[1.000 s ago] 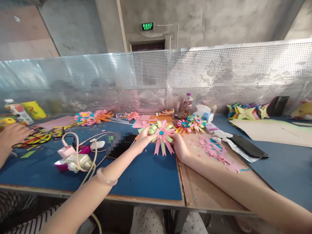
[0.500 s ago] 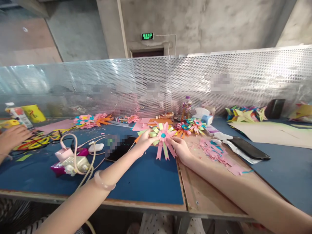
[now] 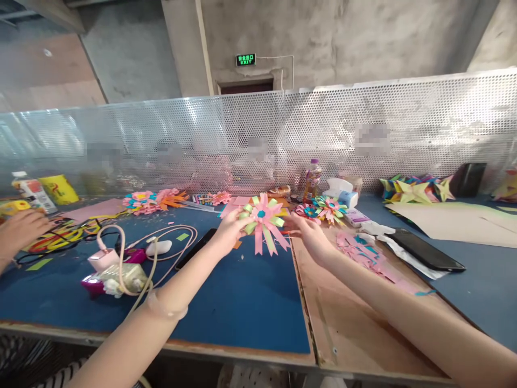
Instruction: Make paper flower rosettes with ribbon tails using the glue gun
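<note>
Pink and pale-green paper flower (image 3: 271,231): held up above the table (image 3: 242,318), before the person, between the two hands; pointed petals and looped strips fanned out, notched pink and green tails hung below, a small blue centre (image 3: 261,214) set in the middle.
Left hand (image 3: 229,233): placed at the flower's left side; a petal edge pinched between thumb and fingers; a pale bangle (image 3: 165,307) worn on the forearm.
Right hand (image 3: 310,236): placed just beside the flower's right side; fingers loosely curled and spread, with nothing seen to be gripped; whether a petal is touched by the fingertips cannot be told.
Table surface: covered in blue at left; brown board (image 3: 355,323) shown at right of the seam.
Paper scraps, pink and blue (image 3: 361,249): strewn on the brown board, beyond the right forearm.
Finished-looking flowers, right (image 3: 330,209): laid just behind the right hand.
Finished-looking flowers, left (image 3: 141,201): laid well apart, towards the rear.
Purple-capped bottle (image 3: 312,182): stood upright before the perforated metal screen (image 3: 331,129).
Dark phone (image 3: 425,251): laid at right, partly over white tissue.
Second dark device (image 3: 196,250): partly hidden by the left forearm.
Pink adapter (image 3: 103,260): laid among pale cables, at left.
Co-worker's hand (image 3: 25,226): seen at the far left edge.
</note>
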Motion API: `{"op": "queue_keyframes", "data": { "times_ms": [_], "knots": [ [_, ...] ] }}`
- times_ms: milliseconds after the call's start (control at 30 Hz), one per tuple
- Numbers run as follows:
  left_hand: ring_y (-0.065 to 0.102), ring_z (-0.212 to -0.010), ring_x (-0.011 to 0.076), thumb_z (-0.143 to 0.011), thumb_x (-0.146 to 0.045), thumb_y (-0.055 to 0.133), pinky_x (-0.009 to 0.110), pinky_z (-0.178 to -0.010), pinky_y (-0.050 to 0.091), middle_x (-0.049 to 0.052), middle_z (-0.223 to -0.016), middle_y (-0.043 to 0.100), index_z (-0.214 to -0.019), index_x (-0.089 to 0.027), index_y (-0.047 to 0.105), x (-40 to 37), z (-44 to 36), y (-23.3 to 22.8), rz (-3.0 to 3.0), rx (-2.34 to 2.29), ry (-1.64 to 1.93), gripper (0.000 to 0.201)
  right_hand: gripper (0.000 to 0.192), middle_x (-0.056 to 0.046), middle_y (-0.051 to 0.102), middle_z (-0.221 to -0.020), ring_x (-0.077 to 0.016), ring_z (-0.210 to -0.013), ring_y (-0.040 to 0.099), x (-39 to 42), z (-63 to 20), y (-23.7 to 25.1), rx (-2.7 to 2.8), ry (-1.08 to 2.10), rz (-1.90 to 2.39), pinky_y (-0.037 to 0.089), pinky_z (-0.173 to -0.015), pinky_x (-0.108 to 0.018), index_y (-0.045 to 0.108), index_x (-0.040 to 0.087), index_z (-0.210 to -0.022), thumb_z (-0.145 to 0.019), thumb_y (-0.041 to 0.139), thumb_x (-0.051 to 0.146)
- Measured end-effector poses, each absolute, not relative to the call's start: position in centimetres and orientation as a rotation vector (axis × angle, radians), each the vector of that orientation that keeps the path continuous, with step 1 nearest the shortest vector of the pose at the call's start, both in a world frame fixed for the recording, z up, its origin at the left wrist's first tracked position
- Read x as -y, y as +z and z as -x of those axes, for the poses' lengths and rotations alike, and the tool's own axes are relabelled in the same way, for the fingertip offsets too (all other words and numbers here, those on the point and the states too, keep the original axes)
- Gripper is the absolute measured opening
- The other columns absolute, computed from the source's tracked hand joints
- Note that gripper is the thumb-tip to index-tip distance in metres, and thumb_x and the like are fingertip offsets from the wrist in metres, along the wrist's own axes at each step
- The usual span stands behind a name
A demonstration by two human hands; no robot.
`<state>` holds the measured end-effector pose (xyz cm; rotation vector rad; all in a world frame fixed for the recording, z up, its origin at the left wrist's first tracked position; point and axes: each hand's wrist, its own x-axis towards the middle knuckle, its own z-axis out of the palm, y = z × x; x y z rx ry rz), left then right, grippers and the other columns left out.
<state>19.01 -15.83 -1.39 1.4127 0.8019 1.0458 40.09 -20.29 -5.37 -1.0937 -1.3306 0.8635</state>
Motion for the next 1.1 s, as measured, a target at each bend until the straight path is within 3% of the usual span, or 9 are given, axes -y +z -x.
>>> {"op": "queue_keyframes", "data": {
  "times_ms": [67,233,433,533,733,900,1100],
  "knots": [
    [0.063,-0.075,0.0125,-0.069,-0.022,0.069,0.024,-0.066,0.051,0.007,-0.096,0.064,-0.104,-0.017,0.057,15.3,-17.7,-0.3,-1.399,-0.812,0.960,0.037,0.042,-0.009,0.067,-0.103,-0.0217,-0.094,0.060,19.4,-41.4,-4.9,1.384,0.779,1.156,0.044,-0.076,-0.033,0.066,0.020,-0.106,-0.084,0.046,0.050],
    [0.062,-0.067,0.0130,-0.067,-0.022,0.071,0.021,-0.054,0.047,0.006,-0.083,0.065,-0.088,-0.015,0.060,15.4,-15.7,0.2,-1.471,-0.822,0.412,0.025,0.016,-0.008,0.067,-0.084,-0.0228,-0.079,0.057,17.7,-43.4,-5.2,1.747,0.601,1.275,0.042,-0.074,-0.037,0.073,0.020,-0.079,-0.073,0.062,0.030],
    [0.062,-0.066,0.0125,-0.067,-0.026,0.071,0.027,-0.059,0.051,0.000,-0.082,0.060,-0.090,-0.017,0.046,16.5,-16.7,-1.9,-1.468,-0.849,0.113,0.035,0.022,-0.007,0.060,-0.096,-0.0230,-0.096,0.048,15.9,-42.3,-4.3,2.271,0.444,1.156,0.036,-0.090,-0.038,0.073,0.024,-0.092,-0.075,0.062,0.018],
    [0.062,-0.073,0.0144,-0.072,-0.030,0.067,0.030,-0.062,0.052,0.000,-0.084,0.058,-0.091,-0.017,0.044,16.8,-16.8,-1.7,-1.505,-0.826,0.050,0.033,0.020,-0.006,0.059,-0.093,-0.0228,-0.096,0.045,14.7,-41.3,-3.8,2.468,0.407,1.088,0.034,-0.091,-0.038,0.074,0.026,-0.086,-0.072,0.065,0.015],
    [0.058,-0.082,0.0163,-0.079,-0.039,0.057,0.021,-0.054,0.046,0.002,-0.087,0.057,-0.096,-0.018,0.048,16.7,-16.2,-0.5,-1.728,-0.846,-0.065,0.028,0.009,-0.006,0.060,-0.087,-0.0204,-0.092,0.049,13.3,-40.8,-2.7,2.602,0.432,1.009,0.034,-0.093,-0.037,0.072,0.020,-0.071,-0.075,0.065,0.018],
    [0.058,-0.072,0.0148,-0.085,-0.047,0.044,0.022,-0.056,0.043,0.001,-0.078,0.058,-0.091,-0.020,0.056,17.0,-16.1,0.1,-1.950,-0.964,-0.162,0.030,0.018,-0.005,0.064,-0.092,-0.0144,-0.082,0.056,14.2,-41.2,-1.0,2.451,0.571,1.069,0.043,-0.075,-0.027,0.069,0.018,-0.088,-0.084,0.055,0.029],
    [0.060,-0.071,0.0145,-0.087,-0.040,0.042,0.024,-0.062,0.040,-0.001,-0.079,0.064,-0.087,-0.022,0.062,16.6,-16.1,-0.3,-2.136,-1.213,0.118,0.027,0.021,0.001,0.066,-0.078,-0.0104,-0.067,0.056,15.6,-39.9,1.4,2.326,1.069,1.168,0.039,-0.057,-0.021,0.070,0.021,-0.087,-0.078,0.063,0.038]
  ]
}}
